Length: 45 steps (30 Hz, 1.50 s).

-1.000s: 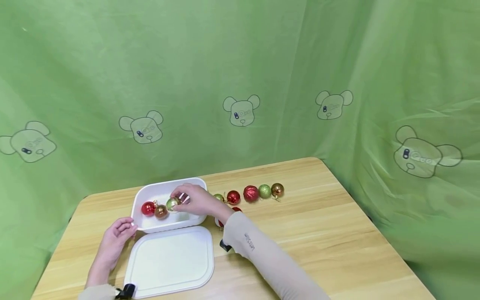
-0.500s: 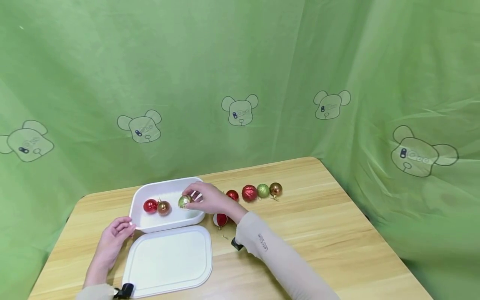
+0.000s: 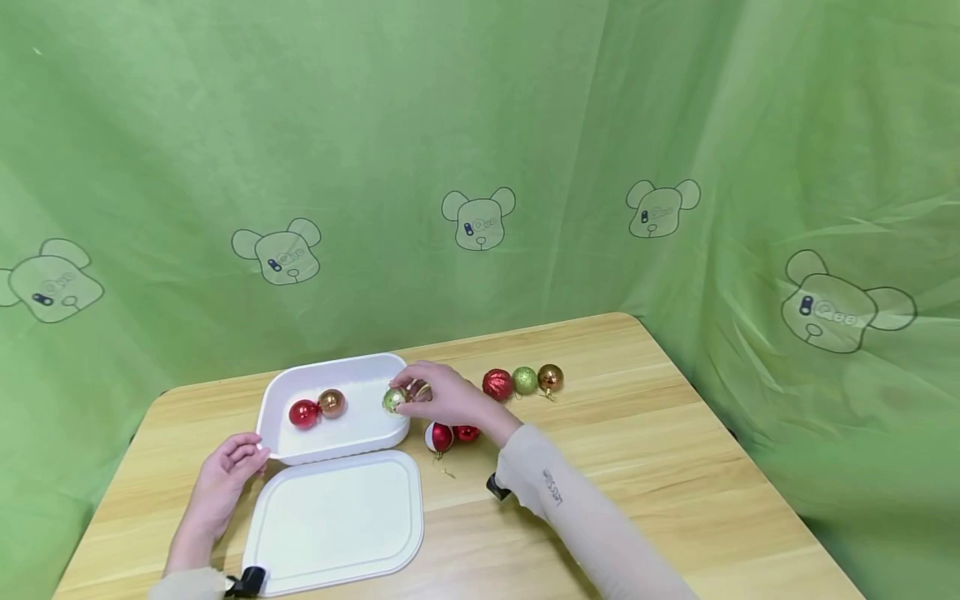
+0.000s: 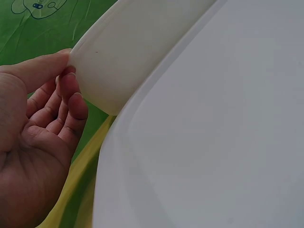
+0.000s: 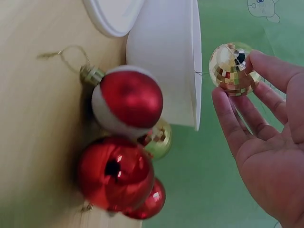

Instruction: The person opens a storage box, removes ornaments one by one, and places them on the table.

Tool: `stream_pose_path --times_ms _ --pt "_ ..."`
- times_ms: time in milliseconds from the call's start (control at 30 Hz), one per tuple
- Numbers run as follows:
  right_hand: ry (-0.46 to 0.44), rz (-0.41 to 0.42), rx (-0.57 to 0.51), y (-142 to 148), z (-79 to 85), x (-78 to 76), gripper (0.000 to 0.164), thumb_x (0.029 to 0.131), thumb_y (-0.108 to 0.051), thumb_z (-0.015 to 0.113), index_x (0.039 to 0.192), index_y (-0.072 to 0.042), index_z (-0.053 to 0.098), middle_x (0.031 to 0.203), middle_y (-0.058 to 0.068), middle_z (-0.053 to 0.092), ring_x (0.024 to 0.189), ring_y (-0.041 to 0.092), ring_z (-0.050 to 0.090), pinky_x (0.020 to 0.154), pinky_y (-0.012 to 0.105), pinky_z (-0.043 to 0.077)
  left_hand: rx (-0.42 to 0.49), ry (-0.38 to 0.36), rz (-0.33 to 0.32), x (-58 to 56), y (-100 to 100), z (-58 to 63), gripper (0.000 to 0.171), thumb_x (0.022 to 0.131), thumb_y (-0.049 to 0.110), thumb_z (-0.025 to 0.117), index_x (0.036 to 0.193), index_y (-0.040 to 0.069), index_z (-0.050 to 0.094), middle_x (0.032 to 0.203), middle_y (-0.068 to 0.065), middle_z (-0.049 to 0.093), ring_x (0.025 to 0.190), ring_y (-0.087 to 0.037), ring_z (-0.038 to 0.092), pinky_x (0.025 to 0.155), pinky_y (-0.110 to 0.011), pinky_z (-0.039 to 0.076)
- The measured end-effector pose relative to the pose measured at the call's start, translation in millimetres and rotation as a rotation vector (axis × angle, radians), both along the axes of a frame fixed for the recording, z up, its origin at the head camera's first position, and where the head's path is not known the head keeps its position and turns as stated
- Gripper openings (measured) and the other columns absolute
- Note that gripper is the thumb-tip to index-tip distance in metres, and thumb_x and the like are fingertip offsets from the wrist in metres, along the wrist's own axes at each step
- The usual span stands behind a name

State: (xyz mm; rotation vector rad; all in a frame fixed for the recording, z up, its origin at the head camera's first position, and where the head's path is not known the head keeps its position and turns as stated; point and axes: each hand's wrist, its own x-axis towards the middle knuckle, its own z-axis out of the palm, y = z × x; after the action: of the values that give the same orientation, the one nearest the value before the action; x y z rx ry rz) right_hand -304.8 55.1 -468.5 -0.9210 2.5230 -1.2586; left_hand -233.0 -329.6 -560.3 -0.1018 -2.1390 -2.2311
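Observation:
My right hand (image 3: 442, 396) holds a mirror-tiled disco-ball bauble (image 5: 232, 69) between thumb and fingertips, over the right end of a white plastic box (image 3: 330, 452). In the right wrist view the bauble appears just above the box's rim, a thin thread reaching from it toward that rim. Inside the box a shiny red bauble (image 3: 303, 414) and a copper-brown bauble (image 3: 332, 403) lie together toward the left. At the box's near left corner my left hand (image 3: 227, 475) pinches the rim between thumb and fingers, as the left wrist view also shows.
A white lid (image 3: 333, 521) lies flat in front of the box. Right of the box are a red-and-white bauble (image 3: 439, 437) and a glossy red one (image 5: 116, 173). Farther back stand a crinkled red bauble (image 3: 498, 384), a glittery green one (image 3: 525, 380) and a brown one (image 3: 551, 377).
My right hand has carried the disco-ball bauble rightward from the middle of the box to its right end. The brown bauble has rolled toward the back. My left hand stays on the rim.

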Motion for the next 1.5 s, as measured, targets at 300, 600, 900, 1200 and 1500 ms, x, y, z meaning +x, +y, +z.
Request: stream_pose_path --times_ms 300,600,900,1200,1500 --pt "0.019 -0.032 0.027 23.2 -1.0 6.5 0.039 0.095 -0.016 0.077 0.132 -0.01 0.065 0.125 0.004 0.067 0.113 0.019 0.065 0.094 0.024 0.059 -0.016 -0.039 0.002 1.7 -2.8 1.1 0.022 0.099 0.0 0.066 0.118 0.008 0.059 0.094 0.007 0.071 0.085 -0.007 0.068 0.08 -0.018 0.06" --pt "0.034 -0.069 0.073 52.8 -9.6 9.2 0.039 0.094 -0.024 0.078 0.129 -0.013 0.066 0.122 0.001 0.066 0.106 0.016 0.066 0.091 0.022 0.059 -0.005 -0.042 -0.006 0.5 -1.6 0.8 0.023 0.099 -0.002 0.065 0.119 0.005 0.057 0.093 0.008 0.071 0.085 -0.006 0.067 0.08 -0.018 0.06" --pt "0.023 -0.134 0.079 80.6 -12.2 13.4 0.04 0.092 -0.023 0.08 0.129 -0.015 0.066 0.117 -0.001 0.067 0.105 0.017 0.066 0.094 0.032 0.06 -0.003 -0.021 0.013 -0.7 -0.9 0.4 0.022 0.098 -0.005 0.064 0.117 0.006 0.06 0.093 0.007 0.071 0.083 -0.006 0.067 0.076 -0.018 0.059" --pt "-0.01 -0.158 0.066 102.2 -16.1 17.1 0.041 0.092 -0.02 0.079 0.13 -0.015 0.066 0.118 0.001 0.067 0.108 0.019 0.066 0.097 0.029 0.059 -0.013 -0.019 0.022 -0.8 0.5 0.6 0.021 0.099 -0.003 0.064 0.116 0.008 0.06 0.093 0.009 0.069 0.083 -0.005 0.066 0.076 -0.018 0.059" --pt "-0.013 -0.169 0.06 116.4 -21.0 16.6 0.041 0.091 -0.016 0.079 0.13 -0.012 0.066 0.115 0.001 0.069 0.106 0.02 0.067 0.097 0.034 0.06 -0.002 0.002 0.007 -0.6 0.3 -0.3 0.021 0.099 -0.005 0.063 0.117 0.004 0.058 0.092 0.008 0.07 0.082 -0.006 0.067 0.075 -0.018 0.059"
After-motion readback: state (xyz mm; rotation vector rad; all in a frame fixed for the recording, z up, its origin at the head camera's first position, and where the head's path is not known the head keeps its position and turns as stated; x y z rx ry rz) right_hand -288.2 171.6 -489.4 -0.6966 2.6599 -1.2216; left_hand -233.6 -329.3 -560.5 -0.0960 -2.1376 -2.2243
